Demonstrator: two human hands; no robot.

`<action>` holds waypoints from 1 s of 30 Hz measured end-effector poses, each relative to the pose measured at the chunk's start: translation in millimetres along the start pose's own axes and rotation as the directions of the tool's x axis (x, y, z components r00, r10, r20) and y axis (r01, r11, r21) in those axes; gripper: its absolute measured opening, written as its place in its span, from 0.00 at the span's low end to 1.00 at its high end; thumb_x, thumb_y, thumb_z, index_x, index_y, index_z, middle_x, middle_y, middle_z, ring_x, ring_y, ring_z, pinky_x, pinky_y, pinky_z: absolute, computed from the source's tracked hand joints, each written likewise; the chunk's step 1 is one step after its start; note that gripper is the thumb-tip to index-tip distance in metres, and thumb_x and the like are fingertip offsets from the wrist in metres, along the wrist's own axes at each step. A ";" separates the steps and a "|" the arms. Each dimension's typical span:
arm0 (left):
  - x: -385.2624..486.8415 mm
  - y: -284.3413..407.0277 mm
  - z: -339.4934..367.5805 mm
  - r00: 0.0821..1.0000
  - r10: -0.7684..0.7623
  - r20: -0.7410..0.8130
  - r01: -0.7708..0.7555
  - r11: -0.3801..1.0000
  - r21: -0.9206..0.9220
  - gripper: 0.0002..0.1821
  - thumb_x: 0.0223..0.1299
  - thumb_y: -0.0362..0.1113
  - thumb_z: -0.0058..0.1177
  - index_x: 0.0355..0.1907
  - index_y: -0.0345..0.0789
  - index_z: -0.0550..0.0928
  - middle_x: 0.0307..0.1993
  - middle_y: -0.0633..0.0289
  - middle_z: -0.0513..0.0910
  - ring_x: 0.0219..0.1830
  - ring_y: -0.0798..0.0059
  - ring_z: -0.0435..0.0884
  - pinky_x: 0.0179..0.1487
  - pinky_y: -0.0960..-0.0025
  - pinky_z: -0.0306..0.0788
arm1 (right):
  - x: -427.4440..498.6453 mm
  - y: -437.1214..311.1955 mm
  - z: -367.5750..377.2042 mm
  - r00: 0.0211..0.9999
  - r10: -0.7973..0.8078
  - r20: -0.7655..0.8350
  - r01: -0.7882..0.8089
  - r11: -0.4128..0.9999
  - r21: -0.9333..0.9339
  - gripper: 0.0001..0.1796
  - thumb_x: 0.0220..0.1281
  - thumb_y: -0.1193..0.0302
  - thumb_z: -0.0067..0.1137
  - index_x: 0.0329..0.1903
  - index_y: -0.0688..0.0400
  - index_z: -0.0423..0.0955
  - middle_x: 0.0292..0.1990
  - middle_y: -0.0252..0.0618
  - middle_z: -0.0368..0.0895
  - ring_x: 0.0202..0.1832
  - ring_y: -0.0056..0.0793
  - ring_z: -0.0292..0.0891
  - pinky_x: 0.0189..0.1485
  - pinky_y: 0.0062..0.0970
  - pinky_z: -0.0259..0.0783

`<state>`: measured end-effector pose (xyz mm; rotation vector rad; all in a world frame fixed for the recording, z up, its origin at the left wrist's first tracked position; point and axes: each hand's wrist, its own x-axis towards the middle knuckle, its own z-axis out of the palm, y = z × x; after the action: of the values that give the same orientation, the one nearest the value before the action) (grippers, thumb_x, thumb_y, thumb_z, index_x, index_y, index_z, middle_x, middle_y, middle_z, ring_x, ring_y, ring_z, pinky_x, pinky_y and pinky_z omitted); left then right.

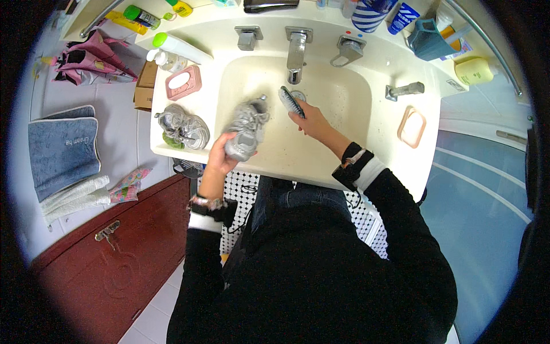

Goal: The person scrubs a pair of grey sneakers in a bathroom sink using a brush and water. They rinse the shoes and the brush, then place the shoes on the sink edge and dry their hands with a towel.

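Observation:
My left hand [222,155] grips a grey sneaker [245,129] by its toe end, over the left part of the white sink basin [343,142]. The sneaker's upper faces up and is slightly blurred. In my right hand [313,121] is a scrub brush [291,102] with pale bristles and a dark back, held near the drain, a little below the faucet [296,56]. Sneaker and brush are apart. A second grey sneaker [195,131] rests on the sink's left ledge, beside a green item [172,141] partly hidden under it.
A pink soap dish [184,83] and bottles [182,48] stand at the back left. Faucet handles [349,50] flank the spout. On the right ledge are another soap dish [411,127] and a metal fixture [404,90]. Toiletries, including a blue tube [403,18], line the back shelf.

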<state>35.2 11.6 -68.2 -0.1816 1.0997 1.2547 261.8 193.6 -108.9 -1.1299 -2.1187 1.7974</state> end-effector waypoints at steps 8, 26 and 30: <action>68.0 -26.1 1.4 0.921 0.377 -0.104 -0.140 0.567 0.812 0.31 0.53 0.32 0.59 0.61 0.30 0.68 0.56 0.47 0.75 0.49 0.56 0.80 0.53 0.63 0.75 | -1.4 -62.4 7.3 0.995 -0.103 -0.005 0.102 0.975 0.200 0.23 0.68 0.61 0.51 0.59 0.62 0.64 0.30 0.35 0.77 0.22 0.20 0.72 0.19 0.22 0.68; 83.0 326.2 -70.9 0.399 0.735 0.549 -0.140 -0.543 0.828 0.31 0.53 0.40 0.60 0.60 0.34 0.71 0.48 0.41 0.77 0.49 0.46 0.76 0.53 0.54 0.70 | 43.0 -155.9 118.3 0.999 -0.032 -0.042 0.041 0.974 0.225 0.29 0.55 0.70 0.63 0.58 0.62 0.63 0.26 0.38 0.75 0.18 0.24 0.71 0.21 0.26 0.68; 97.7 334.5 -63.1 0.436 0.720 0.540 -0.259 -0.474 0.841 0.25 0.56 0.45 0.58 0.56 0.40 0.73 0.39 0.45 0.83 0.39 0.55 0.83 0.40 0.57 0.75 | 29.5 -144.7 120.1 0.988 0.059 -0.140 -0.021 0.966 0.257 0.30 0.55 0.73 0.62 0.60 0.61 0.62 0.28 0.38 0.75 0.19 0.23 0.71 0.20 0.25 0.69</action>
<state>-284.3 158.7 -27.4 1.7973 2.4045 0.7913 110.6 116.5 -22.7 -1.2032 -1.7361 1.8739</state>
